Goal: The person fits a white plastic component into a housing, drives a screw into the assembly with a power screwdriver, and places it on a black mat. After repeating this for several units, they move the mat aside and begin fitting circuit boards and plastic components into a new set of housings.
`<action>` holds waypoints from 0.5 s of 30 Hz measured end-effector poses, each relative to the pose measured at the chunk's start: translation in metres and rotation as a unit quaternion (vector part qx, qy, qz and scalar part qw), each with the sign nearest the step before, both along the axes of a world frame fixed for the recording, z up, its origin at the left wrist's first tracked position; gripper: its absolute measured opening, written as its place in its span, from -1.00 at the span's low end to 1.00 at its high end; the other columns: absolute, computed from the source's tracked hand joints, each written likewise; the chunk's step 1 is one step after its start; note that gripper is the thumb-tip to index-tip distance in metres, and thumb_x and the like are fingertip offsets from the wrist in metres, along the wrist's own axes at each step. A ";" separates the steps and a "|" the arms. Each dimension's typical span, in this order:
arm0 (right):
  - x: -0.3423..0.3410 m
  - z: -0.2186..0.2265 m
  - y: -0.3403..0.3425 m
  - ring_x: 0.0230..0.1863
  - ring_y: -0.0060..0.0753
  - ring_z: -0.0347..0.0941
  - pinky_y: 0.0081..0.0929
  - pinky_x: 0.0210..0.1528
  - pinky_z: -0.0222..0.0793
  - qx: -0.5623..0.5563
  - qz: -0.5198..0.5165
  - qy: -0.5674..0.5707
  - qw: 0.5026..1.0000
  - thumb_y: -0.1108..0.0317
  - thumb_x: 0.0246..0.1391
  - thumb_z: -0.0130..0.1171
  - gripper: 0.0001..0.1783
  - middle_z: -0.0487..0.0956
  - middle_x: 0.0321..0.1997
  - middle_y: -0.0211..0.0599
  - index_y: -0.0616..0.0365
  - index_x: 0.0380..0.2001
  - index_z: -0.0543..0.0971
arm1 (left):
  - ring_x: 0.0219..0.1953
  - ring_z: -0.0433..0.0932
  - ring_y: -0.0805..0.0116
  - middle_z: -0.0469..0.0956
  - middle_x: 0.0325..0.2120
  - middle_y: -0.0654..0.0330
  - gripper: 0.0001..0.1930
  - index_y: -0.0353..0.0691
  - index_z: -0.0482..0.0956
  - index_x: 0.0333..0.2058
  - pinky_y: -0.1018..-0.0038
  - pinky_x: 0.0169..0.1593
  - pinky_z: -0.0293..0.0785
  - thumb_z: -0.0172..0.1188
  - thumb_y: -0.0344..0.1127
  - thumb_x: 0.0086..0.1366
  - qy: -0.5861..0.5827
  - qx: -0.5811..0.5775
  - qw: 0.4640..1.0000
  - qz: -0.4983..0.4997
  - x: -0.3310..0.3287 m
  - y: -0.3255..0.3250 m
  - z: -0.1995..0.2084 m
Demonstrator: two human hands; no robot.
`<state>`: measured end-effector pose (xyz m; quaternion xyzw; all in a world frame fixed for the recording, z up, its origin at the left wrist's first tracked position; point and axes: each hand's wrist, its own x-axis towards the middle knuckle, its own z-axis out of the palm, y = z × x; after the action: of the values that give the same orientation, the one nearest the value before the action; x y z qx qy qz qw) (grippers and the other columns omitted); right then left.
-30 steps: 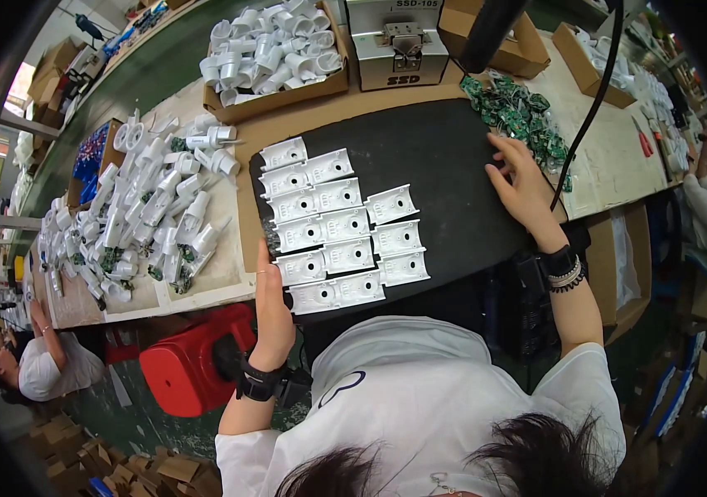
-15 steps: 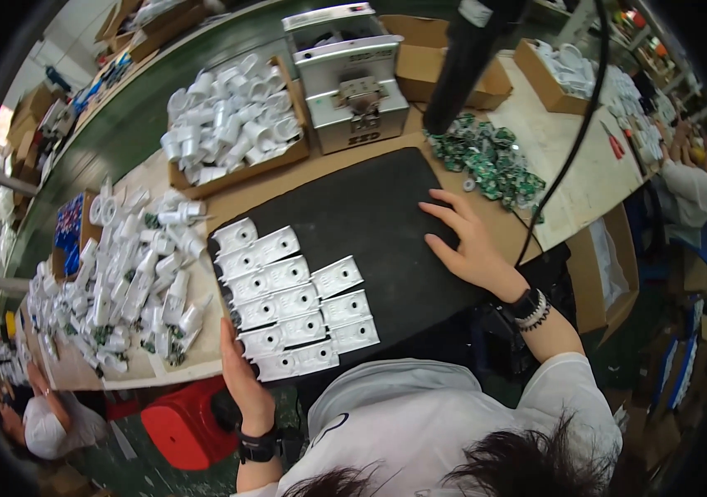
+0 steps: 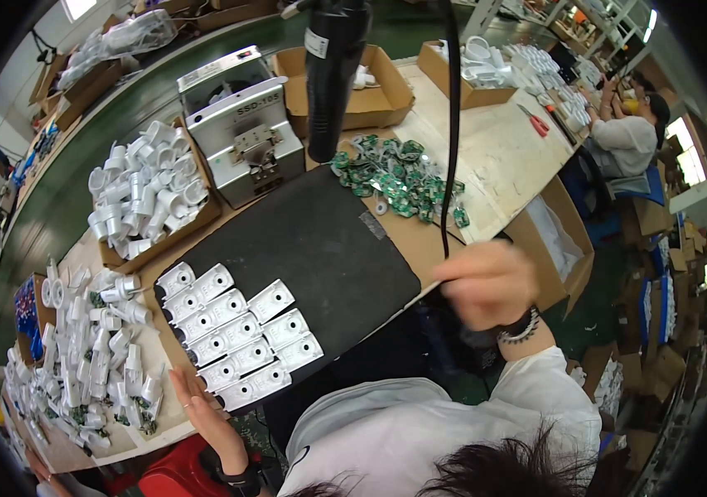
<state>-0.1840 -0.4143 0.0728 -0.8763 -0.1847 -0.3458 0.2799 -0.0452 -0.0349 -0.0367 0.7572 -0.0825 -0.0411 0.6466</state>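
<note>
My left hand (image 3: 211,422) is at the near left corner of a black mat (image 3: 320,248), its fingers stretched out beside the edge and holding nothing that I can see. Rows of flat white plastic parts (image 3: 241,331), each with a small dark round hole, lie on the left part of the mat. Off the mat's right end, near the table edge, my right hand (image 3: 486,282) is smeared by motion. Its fingers seem bent, but whether anything is in them is hidden by the blur.
Behind the mat stand a carton of white plastic cups (image 3: 150,190), a metal machine (image 3: 246,137) and a pile of green circuit boards (image 3: 399,178). White assemblies (image 3: 96,356) heap at left. A black tube (image 3: 337,83) and cable (image 3: 453,124) hang ahead. Red-handled pliers (image 3: 535,123) lie far right.
The view has swung to the right. My right hand has moved from above the mat to beyond its right end. The left hand stays by the near left corner.
</note>
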 end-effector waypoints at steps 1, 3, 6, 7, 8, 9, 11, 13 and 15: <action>-0.011 0.004 -0.010 -0.26 -0.23 0.54 -0.52 -0.24 0.46 0.120 -0.033 -0.076 0.989 0.54 0.05 0.09 -0.79 0.55 -0.21 -0.08 0.22 -0.20 0.50 | 0.33 0.02 0.20 0.04 0.30 0.05 -0.45 -0.29 -0.02 0.30 0.29 0.32 -0.07 -0.29 -0.18 0.41 -0.010 0.009 1.000 -0.004 0.000 -0.002 0.001; -0.004 0.005 -0.036 -0.32 -0.33 0.53 -0.58 -0.32 0.43 0.271 -0.170 -0.133 0.938 0.52 0.07 0.07 -0.83 0.55 -0.27 -0.19 0.19 -0.22 0.51 | 0.33 0.02 0.20 0.05 0.29 0.05 -0.44 -0.29 -0.01 0.29 0.28 0.31 -0.05 -0.26 -0.18 0.39 -0.030 0.019 0.999 -0.013 0.002 -0.007 0.009; 0.025 -0.005 -0.087 -0.30 -0.42 0.50 -0.58 -0.33 0.40 0.163 -0.280 0.108 0.940 0.43 0.02 0.18 -0.78 0.54 -0.30 -0.31 0.14 -0.21 0.52 | 0.32 0.04 0.19 0.08 0.27 0.04 -0.43 -0.29 0.04 0.27 0.23 0.29 0.00 -0.19 -0.18 0.35 -0.097 0.048 0.994 -0.007 0.001 -0.013 0.021; 0.026 -0.019 -0.093 -0.30 -0.42 0.50 -0.58 -0.33 0.40 0.162 -0.280 0.108 0.940 0.43 0.02 0.18 -0.78 0.54 -0.30 -0.31 0.14 -0.21 0.52 | 0.32 0.05 0.19 0.09 0.26 0.04 -0.43 -0.29 0.05 0.26 0.22 0.28 0.01 -0.17 -0.18 0.34 -0.120 0.056 0.991 -0.004 0.000 -0.015 0.025; 0.029 -0.038 -0.099 -0.29 -0.45 0.49 -0.57 -0.30 0.40 0.026 -0.269 0.130 0.954 0.41 -0.02 0.22 -0.75 0.54 -0.31 -0.32 0.12 -0.21 0.52 | 0.31 0.05 0.18 0.10 0.26 0.04 -0.43 -0.30 0.07 0.25 0.21 0.27 0.03 -0.14 -0.18 0.33 -0.144 0.067 0.987 0.002 -0.002 -0.016 0.028; 0.033 -0.047 -0.098 -0.27 -0.47 0.48 -0.56 -0.26 0.39 -0.112 -0.252 0.147 0.950 0.40 -0.07 0.26 -0.72 0.54 -0.31 -0.34 0.11 -0.21 0.53 | 0.31 0.06 0.18 0.11 0.25 0.04 -0.42 -0.30 0.08 0.25 0.19 0.26 0.05 -0.12 -0.18 0.31 -0.168 0.077 0.983 0.009 -0.003 -0.015 0.031; 0.035 -0.053 -0.098 -0.26 -0.47 0.48 -0.55 -0.23 0.39 -0.105 -0.252 0.164 0.948 0.40 -0.09 0.27 -0.71 0.54 -0.32 -0.33 0.09 -0.22 0.53 | 0.30 0.07 0.19 0.12 0.24 0.04 -0.43 -0.30 0.10 0.24 0.20 0.25 0.07 -0.10 -0.20 0.30 -0.186 0.079 0.979 0.008 -0.005 -0.015 0.036; 0.034 -0.054 -0.099 -0.24 -0.46 0.48 -0.53 -0.17 0.39 -0.092 -0.261 0.201 0.940 0.39 -0.14 0.30 -0.70 0.53 -0.33 -0.32 0.07 -0.24 0.54 | 0.28 0.10 0.21 0.14 0.23 0.05 -0.44 -0.30 0.13 0.22 0.20 0.21 0.12 -0.07 -0.23 0.27 -0.220 0.080 0.972 -0.003 -0.006 -0.016 0.040; 0.036 -0.047 -0.102 -0.24 -0.47 0.48 -0.54 -0.16 0.40 -0.056 -0.247 0.204 0.946 0.39 -0.11 0.29 -0.73 0.54 -0.32 -0.33 0.08 -0.26 0.53 | 0.27 0.12 0.19 0.15 0.22 0.04 -0.45 -0.30 0.14 0.21 0.21 0.20 0.13 -0.06 -0.26 0.26 -0.232 0.076 0.970 -0.015 -0.005 -0.020 0.046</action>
<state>-0.1485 -0.5167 0.0261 -0.9606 0.0795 -0.2068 0.1680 -0.0504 -0.0551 0.0094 0.7916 -0.2380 0.1199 0.5498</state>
